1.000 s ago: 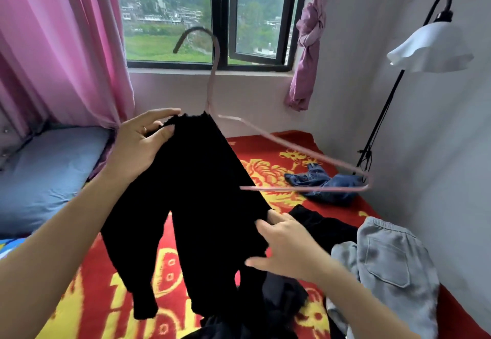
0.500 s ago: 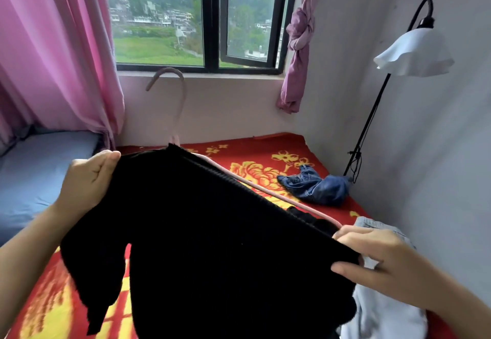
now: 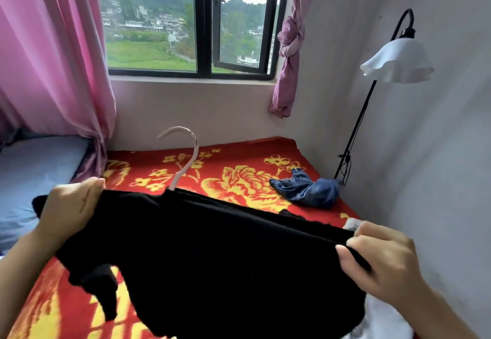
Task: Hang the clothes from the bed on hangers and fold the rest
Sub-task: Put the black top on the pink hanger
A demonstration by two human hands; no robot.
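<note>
A black knit sweater [image 3: 212, 259] is stretched wide in front of me above the red and yellow bed cover [image 3: 239, 160]. A pale pink hanger [image 3: 186, 152] is inside it, and only its hook shows, sticking up from the neck. My left hand [image 3: 69, 208] grips the sweater's left shoulder. My right hand [image 3: 382, 261] pinches the right shoulder edge. One sleeve hangs down at the lower left. A crumpled piece of blue denim [image 3: 305, 189] lies further back on the bed. A bit of grey garment [image 3: 353, 223] peeks out behind the sweater.
A black floor lamp with a white shade [image 3: 396, 62] stands against the right wall. Pink curtains [image 3: 53, 59] hang at the left, a knotted one [image 3: 289, 46] by the window [image 3: 191, 25]. A blue pillow [image 3: 34, 168] lies at the left.
The sweater went from hanging bunched to being spread wide over the hanger. My right hand moved out to its right shoulder, and both hands have lowered it.
</note>
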